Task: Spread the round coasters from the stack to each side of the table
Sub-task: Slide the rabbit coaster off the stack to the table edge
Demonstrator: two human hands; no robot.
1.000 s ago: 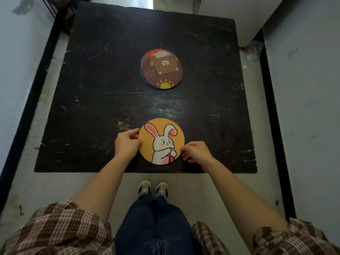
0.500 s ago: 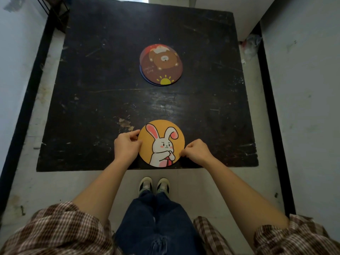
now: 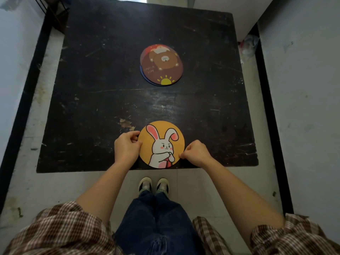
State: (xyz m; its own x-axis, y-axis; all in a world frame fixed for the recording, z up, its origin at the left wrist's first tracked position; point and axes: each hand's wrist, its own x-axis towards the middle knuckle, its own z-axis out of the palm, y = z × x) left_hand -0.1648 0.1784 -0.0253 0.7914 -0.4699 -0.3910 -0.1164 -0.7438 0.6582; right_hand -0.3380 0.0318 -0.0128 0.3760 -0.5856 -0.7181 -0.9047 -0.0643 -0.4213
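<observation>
A stack of round coasters (image 3: 161,64) lies near the middle of the dark square table (image 3: 92,100); its top one is brown with a bear and a yellow sun. An orange coaster with a white rabbit (image 3: 161,144) lies flat at the table's near edge. My left hand (image 3: 126,147) pinches its left rim. My right hand (image 3: 196,152) pinches its lower right rim. Both hands rest on the tabletop beside it.
The table stands on a pale floor with black border strips left (image 3: 27,85) and right (image 3: 266,100). A black wire rack (image 3: 53,13) is at the far left corner. Crumpled plastic (image 3: 248,44) lies on the floor at the far right. My shoes (image 3: 153,185) are just below the near edge.
The rabbit coaster has been turned slightly between both hands, so the rabbit sits more upright. It stays at the near edge, and the stack has not moved.
</observation>
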